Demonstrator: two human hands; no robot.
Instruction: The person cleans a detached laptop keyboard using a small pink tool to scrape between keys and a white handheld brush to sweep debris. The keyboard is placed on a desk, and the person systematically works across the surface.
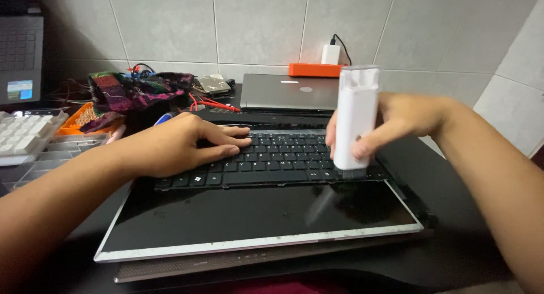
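the right hand (396,121) pinches a white brush tool (354,118) upright, its dark bristles seemingly touching the black keyboard's (272,158) right end. the left hand (181,144) lies flat, fingers spread, on the keyboard's left half.

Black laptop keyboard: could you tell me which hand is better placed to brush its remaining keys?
Right hand: it holds the white rectangular brush tool, bristles on the keys. Left hand lies flat on the keyboard.

Background: closed grey laptop (289,91), orange power strip (315,70) with white charger (330,53), multicoloured cloth (133,90), white keyboard (25,132), tiled wall (226,22).
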